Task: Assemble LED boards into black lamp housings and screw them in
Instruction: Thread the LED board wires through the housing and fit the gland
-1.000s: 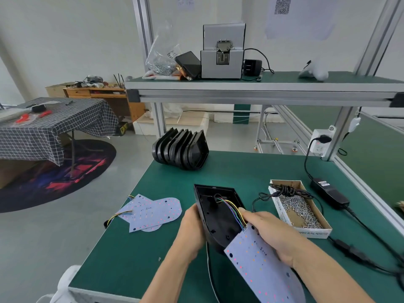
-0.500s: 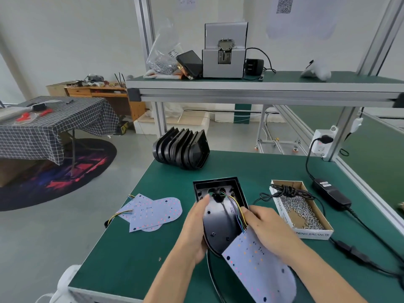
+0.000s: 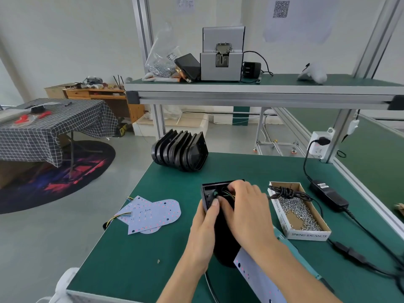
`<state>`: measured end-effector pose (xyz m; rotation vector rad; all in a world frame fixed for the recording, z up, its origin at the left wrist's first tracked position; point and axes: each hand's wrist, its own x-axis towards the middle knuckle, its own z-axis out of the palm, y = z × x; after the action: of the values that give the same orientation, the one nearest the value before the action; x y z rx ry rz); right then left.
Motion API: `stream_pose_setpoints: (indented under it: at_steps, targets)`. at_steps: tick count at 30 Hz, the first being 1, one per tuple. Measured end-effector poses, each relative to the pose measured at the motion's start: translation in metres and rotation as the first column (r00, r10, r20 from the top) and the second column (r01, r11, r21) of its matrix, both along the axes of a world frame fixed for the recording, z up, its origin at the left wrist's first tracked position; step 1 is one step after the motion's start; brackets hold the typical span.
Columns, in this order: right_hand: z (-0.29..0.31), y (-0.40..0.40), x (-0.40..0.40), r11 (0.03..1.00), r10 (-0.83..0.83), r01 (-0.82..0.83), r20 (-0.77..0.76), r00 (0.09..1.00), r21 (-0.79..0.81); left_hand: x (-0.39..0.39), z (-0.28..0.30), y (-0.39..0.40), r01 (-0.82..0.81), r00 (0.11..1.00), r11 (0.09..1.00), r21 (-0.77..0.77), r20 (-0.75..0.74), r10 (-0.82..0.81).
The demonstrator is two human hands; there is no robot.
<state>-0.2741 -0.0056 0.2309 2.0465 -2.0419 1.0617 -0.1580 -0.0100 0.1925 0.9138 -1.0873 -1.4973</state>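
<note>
A black lamp housing (image 3: 223, 241) lies open side up on the green bench. My left hand (image 3: 204, 228) grips its left wall, thumb over the rim. My right hand (image 3: 244, 206) reaches into the housing's far end, its fingers curled on the coloured wires (image 3: 228, 194) there. The pale LED board (image 3: 260, 281) on those wires hangs over the housing's near end, partly under my right forearm. Spare LED boards (image 3: 153, 213) lie to the left. A stack of empty black housings (image 3: 180, 150) stands at the bench's far side.
A cardboard box of screws (image 3: 299, 213) with a coiled black cable on it sits right of the housing. A power adapter (image 3: 329, 194) and its cord run along the right edge. A teal tool (image 3: 295, 248) lies under my right forearm. A shelf overhead carries a screw feeder (image 3: 222, 55).
The housing was tilted up and now lies flatter on the bench. My right hand moved from the board's upper edge into the housing's far end, onto the wires. The board slid nearer me.
</note>
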Motion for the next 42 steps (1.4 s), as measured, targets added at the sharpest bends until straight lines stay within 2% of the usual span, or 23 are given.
stream_pose_setpoints:
  at_steps: [3, 7, 9, 13, 18, 22, 28, 32, 37, 42]
  targets:
    - [-0.005, 0.002, 0.004, 0.997, 0.063, -0.07, 0.196, 0.979, 0.028, 0.001, 0.0, 0.004, 0.02, 0.997, 0.999, -0.047, 0.076, -0.016]
    - [-0.003, 0.009, 0.002, 0.995, 0.093, -0.102, 0.459, 0.884, -0.006, 0.0, 0.001, 0.009, 0.019, 0.995, 0.998, -0.064, 0.1, -0.013]
    - [0.0, 0.012, 0.0, 0.994, 0.105, -0.101, 0.507, 0.856, -0.035, -0.001, 0.002, 0.01, -0.015, 0.996, 0.998, -0.069, 0.085, 0.021]
    - [0.006, 0.017, -0.002, 0.996, 0.087, -0.071, 0.401, 0.912, -0.055, -0.005, 0.003, 0.012, -0.136, 0.986, 0.987, -0.092, 0.09, 0.144]
    - [0.017, 0.019, -0.004, 0.993, 0.074, -0.095, 0.269, 0.96, 0.063, -0.011, 0.007, 0.02, -0.141, 0.958, 0.972, -0.19, 0.219, 0.182]
    - [0.023, 0.021, -0.002, 0.992, 0.06, -0.079, 0.194, 0.979, 0.093, -0.009, 0.007, 0.025, -0.157, 0.92, 0.949, -0.275, 0.309, 0.242]
    - [0.027, 0.021, -0.006, 0.97, 0.124, -0.124, 0.011, 0.992, 0.208, -0.005, 0.007, 0.03, -0.133, 0.89, 0.931, -0.341, 0.373, 0.263]
    - [0.034, 0.024, -0.011, 0.958, 0.182, -0.209, 0.146, 0.972, 0.198, 0.0, 0.013, 0.029, -0.168, 0.893, 0.921, -0.351, 0.341, 0.293]
    - [0.031, 0.027, -0.01, 0.998, -0.005, -0.021, 0.364, 0.932, 0.067, -0.005, 0.01, 0.036, -0.154, 0.906, 0.935, -0.32, 0.331, 0.263]
    - [0.02, 0.03, -0.003, 0.999, -0.047, 0.049, 0.365, 0.93, 0.005, -0.01, 0.008, 0.041, -0.147, 0.901, 0.933, -0.328, 0.344, 0.263]
